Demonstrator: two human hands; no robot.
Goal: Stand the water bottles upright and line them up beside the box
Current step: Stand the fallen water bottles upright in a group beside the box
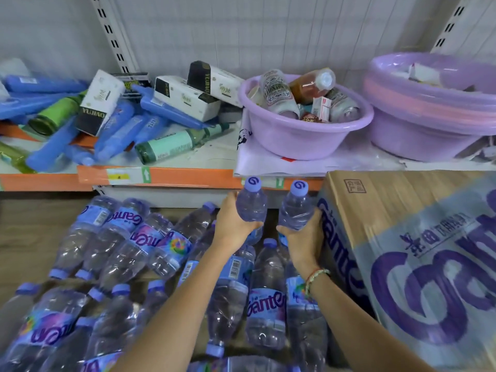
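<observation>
Each hand holds one clear water bottle with a purple cap, upright. My left hand point(232, 224) grips the left bottle point(251, 202) around its body. My right hand point(306, 237) grips the right bottle point(295, 206), which is right beside the left face of the cardboard box point(418, 253). Several more bottles point(128, 245) lie flat on the wooden floor to the left and below my arms. A few bottles point(268, 288) lie under my forearms, caps pointing away from me.
A low shelf with an orange edge strip point(166, 177) runs across behind the bottles. It carries blue tubes, white cartons and green bottles on the left, and two purple basins point(306, 132) with cans and packets on the right.
</observation>
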